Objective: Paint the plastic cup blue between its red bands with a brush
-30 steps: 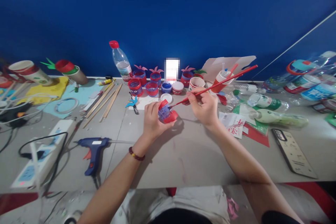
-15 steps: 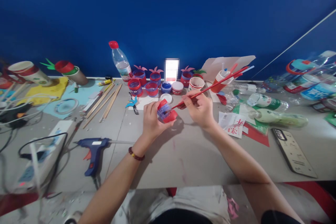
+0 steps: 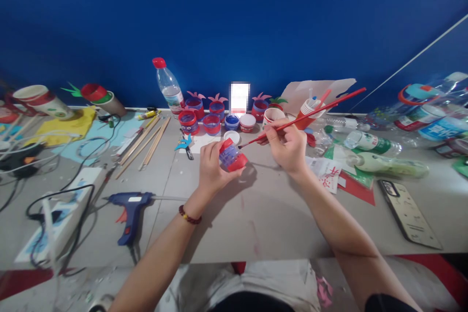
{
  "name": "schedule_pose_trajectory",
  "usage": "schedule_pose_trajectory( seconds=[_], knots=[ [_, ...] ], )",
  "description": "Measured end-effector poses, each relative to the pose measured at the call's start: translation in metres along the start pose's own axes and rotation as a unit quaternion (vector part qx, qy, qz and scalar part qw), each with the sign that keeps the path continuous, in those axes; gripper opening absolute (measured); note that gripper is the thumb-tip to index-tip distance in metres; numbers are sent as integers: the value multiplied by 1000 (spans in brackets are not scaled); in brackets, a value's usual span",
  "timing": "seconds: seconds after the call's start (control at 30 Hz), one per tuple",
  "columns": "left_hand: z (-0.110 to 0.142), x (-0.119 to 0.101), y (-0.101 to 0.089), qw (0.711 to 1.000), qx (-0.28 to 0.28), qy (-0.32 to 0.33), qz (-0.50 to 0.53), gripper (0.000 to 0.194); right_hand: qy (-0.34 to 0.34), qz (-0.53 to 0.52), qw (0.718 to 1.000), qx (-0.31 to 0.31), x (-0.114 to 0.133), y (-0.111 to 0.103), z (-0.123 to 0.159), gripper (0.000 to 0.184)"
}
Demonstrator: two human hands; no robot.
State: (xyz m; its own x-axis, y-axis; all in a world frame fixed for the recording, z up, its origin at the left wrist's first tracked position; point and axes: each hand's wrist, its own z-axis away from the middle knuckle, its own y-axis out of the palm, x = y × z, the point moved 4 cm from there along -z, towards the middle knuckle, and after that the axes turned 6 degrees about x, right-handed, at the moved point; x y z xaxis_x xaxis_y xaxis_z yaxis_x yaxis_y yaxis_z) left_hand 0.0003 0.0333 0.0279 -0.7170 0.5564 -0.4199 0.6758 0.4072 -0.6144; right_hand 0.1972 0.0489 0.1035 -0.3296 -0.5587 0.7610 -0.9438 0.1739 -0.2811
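Note:
My left hand [image 3: 215,168] is wrapped round a small cup painted red and blue [image 3: 230,155], tilted above the table. In my right hand [image 3: 288,148] a long red paintbrush [image 3: 310,113] is pinched, its dark tip close to the cup's blue band; whether it touches I cannot tell. Just behind the cup lie a white lid [image 3: 231,137], an open jar of blue paint [image 3: 232,123] and a jar with a pale top [image 3: 247,123]. Similar red and blue cups [image 3: 211,125] stand to their left. A paper cup [image 3: 273,116] stands behind my right hand.
A blue glue gun [image 3: 129,209] and a white power strip [image 3: 62,214] with cables lie at left, near wooden sticks [image 3: 155,144]. A tall bottle [image 3: 170,90] stands behind. Plastic bottles [image 3: 373,141] and a phone [image 3: 409,214] lie at right.
My right hand has moved a little to the right, drawing the paintbrush back towards the cup's edge. A black cable now shows looped above the power strip. My left hand has stayed in place.

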Motion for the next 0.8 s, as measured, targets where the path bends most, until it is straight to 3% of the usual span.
schedule_pose_trajectory(
  seconds=[0.23,0.8],
  knots=[
    [1,-1,-1,1000,0,5,2,82,62,-115,991,37,-1,10,4,20],
    [1,-1,0,1000,-8,-2,-1,84,21,-46,999,7,2,0,-3,20]
  ],
)
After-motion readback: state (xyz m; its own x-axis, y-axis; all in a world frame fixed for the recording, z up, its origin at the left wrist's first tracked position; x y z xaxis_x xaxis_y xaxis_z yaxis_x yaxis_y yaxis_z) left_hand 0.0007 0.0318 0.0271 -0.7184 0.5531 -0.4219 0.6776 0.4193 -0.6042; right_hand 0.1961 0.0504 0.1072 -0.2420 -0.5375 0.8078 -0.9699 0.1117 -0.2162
